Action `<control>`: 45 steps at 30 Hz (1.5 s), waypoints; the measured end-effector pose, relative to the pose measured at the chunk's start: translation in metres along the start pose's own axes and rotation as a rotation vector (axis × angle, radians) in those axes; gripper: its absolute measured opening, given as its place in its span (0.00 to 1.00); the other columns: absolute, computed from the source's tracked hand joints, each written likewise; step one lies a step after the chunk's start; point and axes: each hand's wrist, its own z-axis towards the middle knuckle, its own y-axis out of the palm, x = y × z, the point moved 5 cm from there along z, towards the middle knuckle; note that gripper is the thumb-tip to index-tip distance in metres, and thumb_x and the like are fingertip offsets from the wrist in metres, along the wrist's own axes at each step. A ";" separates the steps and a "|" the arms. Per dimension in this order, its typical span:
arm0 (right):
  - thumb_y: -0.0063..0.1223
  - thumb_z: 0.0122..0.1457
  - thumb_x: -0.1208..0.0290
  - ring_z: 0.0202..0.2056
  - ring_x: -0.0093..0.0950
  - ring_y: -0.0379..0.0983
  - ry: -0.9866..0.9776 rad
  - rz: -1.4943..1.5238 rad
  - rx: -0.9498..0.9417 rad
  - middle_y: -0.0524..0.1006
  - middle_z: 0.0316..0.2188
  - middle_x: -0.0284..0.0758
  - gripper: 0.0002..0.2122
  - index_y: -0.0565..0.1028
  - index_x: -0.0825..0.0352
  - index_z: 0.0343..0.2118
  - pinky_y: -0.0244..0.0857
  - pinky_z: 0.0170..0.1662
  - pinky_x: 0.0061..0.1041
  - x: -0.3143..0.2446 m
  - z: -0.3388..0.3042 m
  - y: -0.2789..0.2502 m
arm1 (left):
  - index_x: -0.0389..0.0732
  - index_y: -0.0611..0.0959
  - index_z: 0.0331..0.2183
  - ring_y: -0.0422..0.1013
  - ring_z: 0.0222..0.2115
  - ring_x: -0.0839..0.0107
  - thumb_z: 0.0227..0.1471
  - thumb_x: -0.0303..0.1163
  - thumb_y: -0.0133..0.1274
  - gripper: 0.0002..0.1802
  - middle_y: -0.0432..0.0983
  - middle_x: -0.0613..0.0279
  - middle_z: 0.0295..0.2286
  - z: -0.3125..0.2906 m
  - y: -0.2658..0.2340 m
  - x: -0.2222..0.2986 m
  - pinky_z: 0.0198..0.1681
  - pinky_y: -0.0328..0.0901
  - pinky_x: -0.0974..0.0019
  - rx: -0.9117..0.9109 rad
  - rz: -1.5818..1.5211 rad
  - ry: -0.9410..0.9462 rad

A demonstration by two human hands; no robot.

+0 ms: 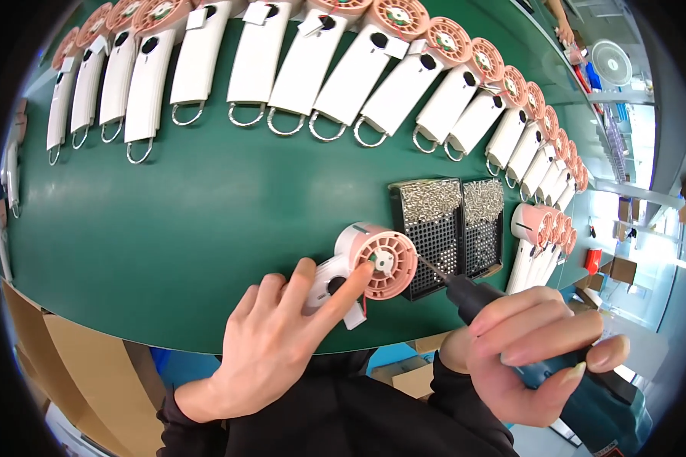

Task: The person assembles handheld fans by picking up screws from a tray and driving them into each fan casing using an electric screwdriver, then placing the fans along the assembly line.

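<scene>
On the green table near its front edge lies a white-and-pink hair dryer [389, 288] with its round, ribbed pink end facing up. My left hand [270, 335] steadies it, the index finger reaching onto the pink end and the other fingers over the white handle. A short red wire and a white connector tab stick out below the head. My right hand [533, 354] grips a dark electric screwdriver [469, 295], whose thin bit points up and left, close to the dryer's right rim. Whether the bit touches anything cannot be made out.
Two black screw trays [395, 204] with perforated plates and loose silver screws sit just right of the dryer. Similar hair dryers [255, 57] line the table's far side in an arc. More [532, 221] stand at the right. Cardboard [84, 365] is at lower left.
</scene>
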 end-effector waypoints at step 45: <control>0.31 0.64 0.70 0.11 0.28 0.61 -0.109 0.082 0.713 0.65 0.18 0.34 0.09 0.58 0.60 0.47 0.60 0.14 0.27 -0.064 -0.066 -0.130 | 0.33 0.68 0.50 0.70 0.42 0.56 0.45 0.27 0.58 0.30 0.71 0.47 0.43 0.008 -0.039 0.017 0.46 0.63 0.62 0.093 -0.429 -0.056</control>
